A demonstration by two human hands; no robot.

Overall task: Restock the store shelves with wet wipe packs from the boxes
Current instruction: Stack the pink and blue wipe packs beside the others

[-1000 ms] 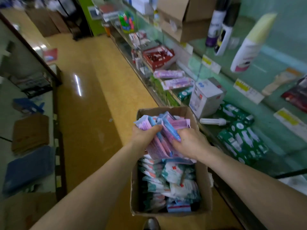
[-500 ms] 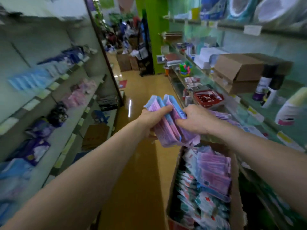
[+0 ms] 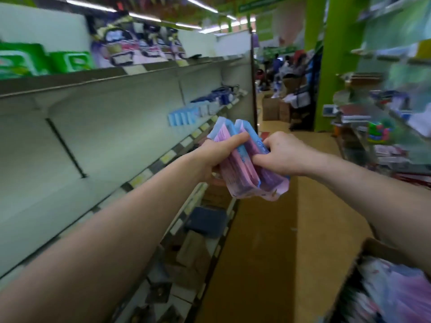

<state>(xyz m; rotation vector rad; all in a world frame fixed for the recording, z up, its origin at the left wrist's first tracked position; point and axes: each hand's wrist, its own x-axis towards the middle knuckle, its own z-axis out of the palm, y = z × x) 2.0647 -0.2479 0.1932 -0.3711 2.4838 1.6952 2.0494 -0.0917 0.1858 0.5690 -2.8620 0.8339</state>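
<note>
A bundle of pink and blue wet wipe packs (image 3: 242, 169) is squeezed between both hands at chest height, over the aisle. My left hand (image 3: 214, 155) grips its left side with the thumb across the top. My right hand (image 3: 284, 155) grips the right side, fingers curled over the packs. The cardboard box (image 3: 382, 252) with more packs sits at the bottom right, only its corner in view. The white shelf (image 3: 98, 145) on the left runs level with the bundle and is mostly bare near me.
Blue packs (image 3: 184, 115) stand farther along the left shelf, green packs (image 3: 46, 61) on the shelf above. Lower left shelves hold dark and brown items (image 3: 205, 222). Glass shelves with goods line the right side (image 3: 377, 127). Cardboard boxes (image 3: 272, 108) stand at the aisle's far end.
Both hands lifted the bundle out of the box and swung it left toward the white shelf. The view turned left with them, and the box dropped to the bottom right corner.
</note>
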